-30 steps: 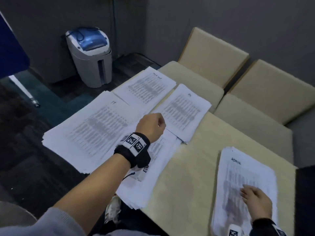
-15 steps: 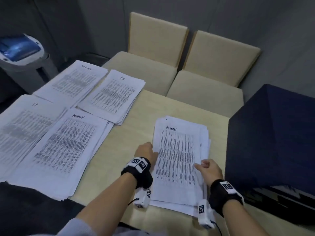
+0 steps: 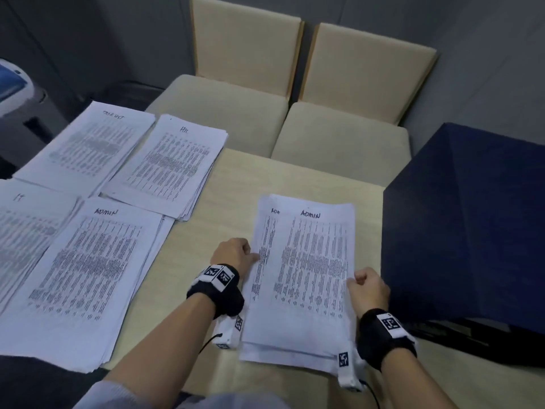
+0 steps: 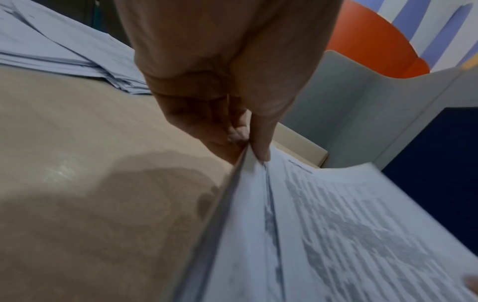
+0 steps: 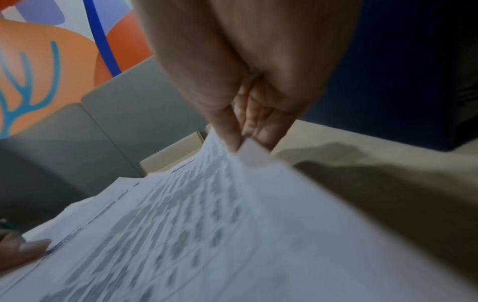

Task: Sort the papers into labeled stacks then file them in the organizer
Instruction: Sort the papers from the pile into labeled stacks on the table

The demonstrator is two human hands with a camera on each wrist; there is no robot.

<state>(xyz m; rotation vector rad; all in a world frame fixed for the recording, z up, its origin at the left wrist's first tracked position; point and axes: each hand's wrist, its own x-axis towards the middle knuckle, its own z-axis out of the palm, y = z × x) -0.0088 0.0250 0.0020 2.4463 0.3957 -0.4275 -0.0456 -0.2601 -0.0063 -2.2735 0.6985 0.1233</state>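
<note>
A pale beige wooden tabletop (image 3: 259,178) fills the middle of the head view. Beyond its far edge stand two cream cushioned chairs (image 3: 236,84) side by side, their seats tucked against the tabletop, before a grey wall (image 3: 486,39). A large dark navy box-shaped object (image 3: 472,225) sits at the right. At the far left, a white machine with a blue top (image 3: 11,84) stands on the floor.

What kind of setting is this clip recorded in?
Most likely an office meeting or break area: stacks of printed sheets hand-labelled ADMIN, HR and IT on a light wood table, two beige cushioned chairs, and a machine like a paper shredder on the floor.
</note>
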